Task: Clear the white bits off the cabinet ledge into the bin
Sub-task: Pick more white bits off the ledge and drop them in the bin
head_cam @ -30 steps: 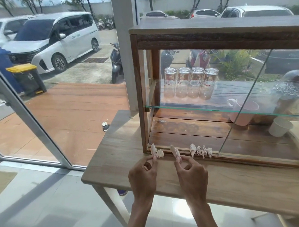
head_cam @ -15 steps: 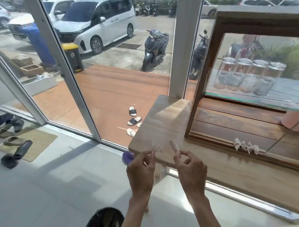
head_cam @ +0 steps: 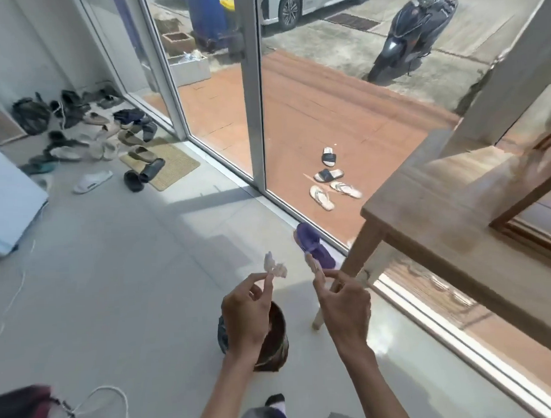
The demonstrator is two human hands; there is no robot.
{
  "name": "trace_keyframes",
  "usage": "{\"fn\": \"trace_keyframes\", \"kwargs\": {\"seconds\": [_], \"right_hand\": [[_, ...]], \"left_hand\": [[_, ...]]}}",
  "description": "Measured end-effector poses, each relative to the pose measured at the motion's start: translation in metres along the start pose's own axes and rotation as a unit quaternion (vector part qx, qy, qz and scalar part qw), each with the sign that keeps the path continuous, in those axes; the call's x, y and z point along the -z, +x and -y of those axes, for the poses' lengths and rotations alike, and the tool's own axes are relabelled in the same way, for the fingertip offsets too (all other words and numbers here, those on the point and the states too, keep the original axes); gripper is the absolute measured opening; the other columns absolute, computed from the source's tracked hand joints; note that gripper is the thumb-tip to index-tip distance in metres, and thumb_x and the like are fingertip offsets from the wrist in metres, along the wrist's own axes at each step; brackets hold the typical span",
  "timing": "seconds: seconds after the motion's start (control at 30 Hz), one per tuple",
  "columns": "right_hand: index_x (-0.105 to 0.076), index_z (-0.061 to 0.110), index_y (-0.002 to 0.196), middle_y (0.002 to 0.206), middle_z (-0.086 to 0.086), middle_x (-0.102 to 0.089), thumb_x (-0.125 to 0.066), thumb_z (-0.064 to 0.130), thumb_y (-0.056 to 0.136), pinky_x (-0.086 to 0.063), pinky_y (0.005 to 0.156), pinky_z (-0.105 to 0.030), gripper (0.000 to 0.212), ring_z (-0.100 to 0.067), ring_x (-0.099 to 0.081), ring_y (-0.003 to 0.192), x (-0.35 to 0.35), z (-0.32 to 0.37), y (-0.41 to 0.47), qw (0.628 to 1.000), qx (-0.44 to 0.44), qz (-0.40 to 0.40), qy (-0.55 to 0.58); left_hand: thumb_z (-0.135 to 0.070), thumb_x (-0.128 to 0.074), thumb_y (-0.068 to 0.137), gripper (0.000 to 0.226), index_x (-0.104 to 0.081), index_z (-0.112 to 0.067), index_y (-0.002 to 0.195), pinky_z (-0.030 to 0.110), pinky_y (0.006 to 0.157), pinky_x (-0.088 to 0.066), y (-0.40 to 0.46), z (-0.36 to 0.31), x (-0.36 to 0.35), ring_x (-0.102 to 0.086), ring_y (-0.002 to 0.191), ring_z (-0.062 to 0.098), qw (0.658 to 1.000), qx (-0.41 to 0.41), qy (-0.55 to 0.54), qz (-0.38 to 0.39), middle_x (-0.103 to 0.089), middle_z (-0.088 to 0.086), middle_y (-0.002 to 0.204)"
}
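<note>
Bare forearms, no sleeves; left hand (head_cam: pixel 245 317), right hand (head_cam: pixel 344 307) ringless.

Both bare forearms reaching up from bottom of frame, wrists straight. Left hand (head_cam: pixel 245 317) raised, back toward camera, thumb and forefinger pinched on small crumpled white bits (head_cam: pixel 274 266). Right hand (head_cam: pixel 344 307) alongside, apart, same pinch on another white bit (head_cam: pixel 312 262), remaining fingers apparently loosely curled; blurry.

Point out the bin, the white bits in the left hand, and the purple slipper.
bin (head_cam: pixel 278 344), head view, dark inside wall by the rim.
white bits (head_cam: pixel 274 267), head view, middle of the pinched clump.
purple slipper (head_cam: pixel 314 249), head view, its upper strap.
</note>
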State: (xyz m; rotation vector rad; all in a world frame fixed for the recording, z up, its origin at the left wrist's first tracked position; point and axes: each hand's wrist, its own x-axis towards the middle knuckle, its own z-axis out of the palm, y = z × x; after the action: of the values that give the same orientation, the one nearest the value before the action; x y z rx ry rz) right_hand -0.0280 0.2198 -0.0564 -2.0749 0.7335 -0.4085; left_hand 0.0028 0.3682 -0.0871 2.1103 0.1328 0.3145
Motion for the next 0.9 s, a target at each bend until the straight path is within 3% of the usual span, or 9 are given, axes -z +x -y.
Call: {"fn": "trace_keyframes", "kwargs": {"seconds": [0.17, 0.27, 0.37, 0.57, 0.77, 0.9], "right_hand": [[-0.081, 0.023, 0.103, 0.073, -0.001, -0.076, -0.072, 0.04, 0.09, -0.059, 0.069, -0.03, 0.023, -0.006, -0.062, 0.054, -0.04, -0.011, -0.027, 0.997, -0.021, 0.067, -0.024], [-0.08, 0.022, 0.107, 0.08, -0.006, -0.079, -0.071, 0.038, 0.092, -0.061, 0.075, -0.035, 0.024, -0.013, -0.065, 0.061, -0.056, -0.019, -0.037, 0.993, -0.037, 0.097, -0.059], [-0.08, 0.023, 0.107, 0.079, -0.005, -0.078, -0.07, 0.038, 0.092, -0.063, 0.079, -0.038, 0.024, -0.013, -0.066, 0.063, -0.071, -0.024, -0.038, 0.99, -0.058, 0.105, -0.07], [-0.08, 0.03, 0.1, 0.063, 0.016, -0.064, -0.066, 0.049, 0.09, -0.06, 0.08, -0.038, 0.026, -0.01, -0.067, 0.067, -0.097, -0.025, -0.032, 0.984, -0.074, 0.141, -0.077], [-0.078, 0.029, 0.112, 0.096, 0.002, -0.081, -0.067, 0.055, 0.088, -0.058, 0.089, -0.042, 0.037, -0.02, -0.075, 0.091, -0.107, -0.033, -0.03, 0.982, -0.071, 0.148, -0.099], [-0.077, 0.029, 0.113, 0.095, 0.003, -0.081, -0.068, 0.052, 0.089, -0.06, 0.091, -0.043, 0.034, -0.016, -0.075, 0.085, -0.106, -0.037, -0.031, 0.98, -0.069, 0.151, -0.109]], "left_hand": [[-0.037, -0.072, 0.088, 0.012, -0.076, -0.029, 0.08, 0.032, 0.057, -0.052, -0.021, 0.056, 0.017, -0.058, 0.055, 0.013, 0.997, 0.072, 0.039, 0.013, -0.06, -0.009, 0.054], [-0.036, -0.073, 0.088, 0.014, -0.074, -0.03, 0.075, 0.031, 0.052, -0.047, -0.032, 0.078, 0.017, -0.052, 0.05, 0.012, 0.992, 0.103, 0.065, 0.03, -0.053, -0.008, 0.049], [-0.035, -0.074, 0.087, 0.016, -0.073, -0.029, 0.072, 0.032, 0.051, -0.047, -0.031, 0.088, 0.018, -0.056, 0.051, 0.015, 0.989, 0.122, 0.079, 0.036, -0.058, -0.005, 0.05], [-0.036, -0.073, 0.088, 0.012, -0.074, -0.03, 0.078, 0.033, 0.053, -0.049, -0.014, 0.098, 0.013, -0.057, 0.053, 0.019, 0.984, 0.134, 0.108, 0.048, -0.06, -0.002, 0.052], [-0.039, -0.069, 0.089, 0.012, -0.076, -0.033, 0.097, 0.027, 0.059, -0.045, -0.009, 0.106, 0.012, -0.057, 0.059, 0.012, 0.976, 0.145, 0.138, 0.089, -0.057, -0.013, 0.055], [-0.036, -0.068, 0.09, 0.013, -0.076, -0.03, 0.098, 0.031, 0.06, -0.05, -0.01, 0.11, 0.015, -0.059, 0.059, 0.014, 0.972, 0.152, 0.148, 0.098, -0.056, -0.013, 0.053]]}}
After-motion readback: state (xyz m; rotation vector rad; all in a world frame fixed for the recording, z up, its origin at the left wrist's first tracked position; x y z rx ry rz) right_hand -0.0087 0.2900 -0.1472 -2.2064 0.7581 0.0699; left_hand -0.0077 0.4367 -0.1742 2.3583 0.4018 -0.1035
